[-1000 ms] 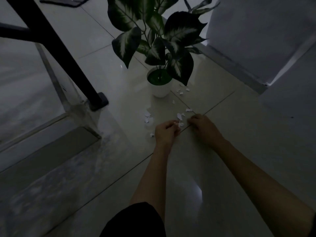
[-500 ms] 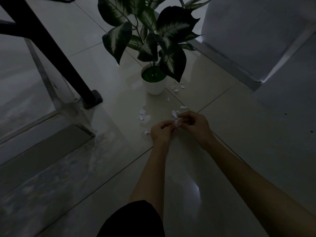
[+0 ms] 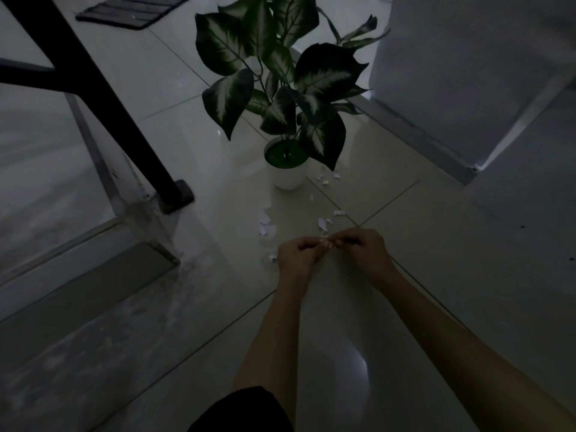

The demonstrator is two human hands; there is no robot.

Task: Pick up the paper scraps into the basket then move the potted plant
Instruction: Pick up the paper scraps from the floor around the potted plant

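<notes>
Several white paper scraps (image 3: pixel 322 223) lie scattered on the pale tiled floor between my hands and a potted plant (image 3: pixel 287 169), a white pot with large dark variegated leaves. More scraps (image 3: pixel 325 178) lie right of the pot and others (image 3: pixel 266 226) to the left. My left hand (image 3: pixel 297 255) and my right hand (image 3: pixel 363 247) meet fingertip to fingertip just above the floor, pinching small white scraps (image 3: pixel 326 243) between them. No basket is in view.
A black metal leg (image 3: pixel 103 107) slants down to a foot (image 3: pixel 179 194) left of the plant. A raised step edge (image 3: pixel 93 244) runs along the left. A wall with a skirting (image 3: pixel 420 135) stands at the right. A dark mat (image 3: pixel 134 9) lies far back.
My right hand has moved left to meet my left hand, and both have lifted slightly with scraps pinched between the fingertips. The view has shifted a little.
</notes>
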